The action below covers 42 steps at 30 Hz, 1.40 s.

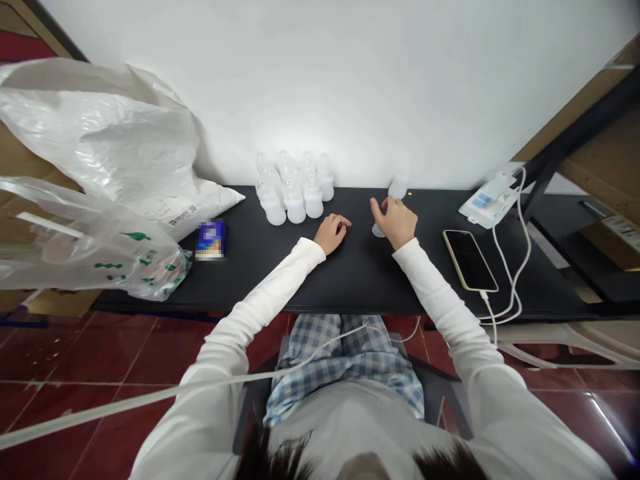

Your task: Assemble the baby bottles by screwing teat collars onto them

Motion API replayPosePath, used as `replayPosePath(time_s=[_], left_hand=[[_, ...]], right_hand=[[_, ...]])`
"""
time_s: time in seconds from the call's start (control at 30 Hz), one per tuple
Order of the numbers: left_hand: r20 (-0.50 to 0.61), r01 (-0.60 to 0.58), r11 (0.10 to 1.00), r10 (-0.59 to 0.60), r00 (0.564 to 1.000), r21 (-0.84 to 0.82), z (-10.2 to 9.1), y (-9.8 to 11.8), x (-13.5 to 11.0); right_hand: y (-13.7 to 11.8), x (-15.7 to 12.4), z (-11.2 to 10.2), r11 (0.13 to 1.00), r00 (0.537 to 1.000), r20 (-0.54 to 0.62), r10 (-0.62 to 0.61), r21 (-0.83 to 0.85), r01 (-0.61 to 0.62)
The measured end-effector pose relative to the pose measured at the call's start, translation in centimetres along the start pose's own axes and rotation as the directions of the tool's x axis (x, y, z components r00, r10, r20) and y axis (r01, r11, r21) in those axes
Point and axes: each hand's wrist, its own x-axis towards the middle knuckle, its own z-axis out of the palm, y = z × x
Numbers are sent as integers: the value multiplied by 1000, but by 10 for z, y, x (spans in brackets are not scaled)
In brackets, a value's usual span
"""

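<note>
My left hand (pixel 333 233) rests on the black table, its fingers loosely bent and apart, with nothing visible in it. Just beyond it to the left stands a cluster of small white bottles with clear domed caps (pixel 295 200). My right hand (pixel 397 223) is over the table farther right, back of the hand up, thumb stretched away from the bent index finger; its other fingers are mostly hidden. A blurred whitish bottle (pixel 399 185) shows right behind its knuckles, by the wall. Beside the thumb, partly covered by the hand, is a small clear round piece (pixel 379 231).
At the left are a large white plastic bag (pixel 125 147), a clear bag with green print (pixel 145 257) and a small blue box (pixel 211 239). To the right lie a phone (pixel 470 260) on a charging cable and a clear-and-blue packet (pixel 487 200). A white wall stands behind.
</note>
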Motion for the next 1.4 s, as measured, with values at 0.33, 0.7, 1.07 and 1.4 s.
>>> replayPosePath(time_s=[0.33,0.7,1.07,1.4], left_hand=[[-155,125,990,-133,979,-58,60,53,8],[-98,132,763,-248,964,-633,46,57,3],[64,258,420,-421,905,-870,34,47,20],[6,291,427,-555,832,-856,19,20,40]], right_hand=[[16,9,48,692,979,171,111,694,-200],[12,-4,42,675,978,200,62,714,-188],[4,-12,32,929,959,27,-281,259,265],[20,4,30,678,761,-26,-649,434,593]])
